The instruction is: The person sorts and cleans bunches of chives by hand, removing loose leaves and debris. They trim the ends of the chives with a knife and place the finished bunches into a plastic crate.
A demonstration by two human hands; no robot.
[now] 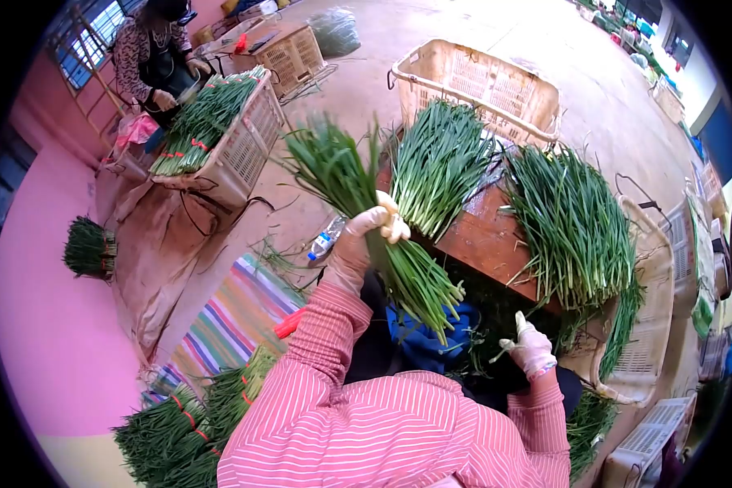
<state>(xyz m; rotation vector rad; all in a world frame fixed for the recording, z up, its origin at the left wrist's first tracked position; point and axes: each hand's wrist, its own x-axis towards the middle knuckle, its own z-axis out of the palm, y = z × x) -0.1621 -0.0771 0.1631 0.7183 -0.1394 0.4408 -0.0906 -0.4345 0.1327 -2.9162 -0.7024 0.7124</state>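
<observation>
My left hand (372, 226), in a pale glove, is closed round the middle of a bunch of garlic chives (419, 281). The leaves point up and left, blurred by motion; the pale stem ends point down and right. My right hand (533, 350), also gloved, is apart from the bunch, over dark ground by my knee. Its index finger points up and another finger stands out to the left. A thin scrap lies beside those fingers. Ahead of my hands, a pile of chives (443, 167) and a larger pile (573, 228) rest on a reddish-brown board (484, 240).
A plastic crate (537, 122) stands behind the board, another (647, 325) to its right. Tied chive bundles (171, 435) lie at lower left by a striped mat (228, 313). A water bottle (325, 237) is on the floor. A co-worker (150, 61) handles chives at a crate, upper left.
</observation>
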